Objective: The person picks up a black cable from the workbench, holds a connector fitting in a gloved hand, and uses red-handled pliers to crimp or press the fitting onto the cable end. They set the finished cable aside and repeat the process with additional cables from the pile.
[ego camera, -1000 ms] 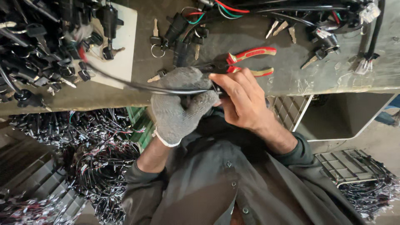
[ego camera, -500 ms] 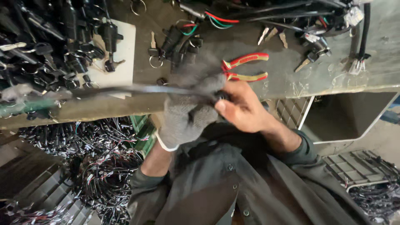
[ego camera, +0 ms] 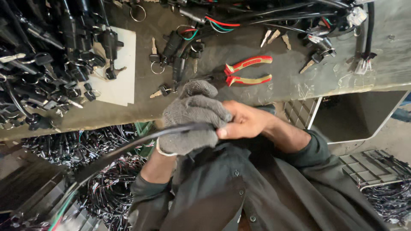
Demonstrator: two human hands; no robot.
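— Bench first: why is everything spread just beyond the grip?
— So it lies flat within reach. The heap of black switches and keys sits off to the left of the hands, the red-handled pliers just past the knuckles, set down and untouched.

— And the hands?
— The left hand, in a grey knit glove, is closed around a black sheathed cable; the bare right hand pinches the same cable right against the glove.

— Where does the cable go?
— Out of the fist, down and leftward, coloured wires showing at its far end.
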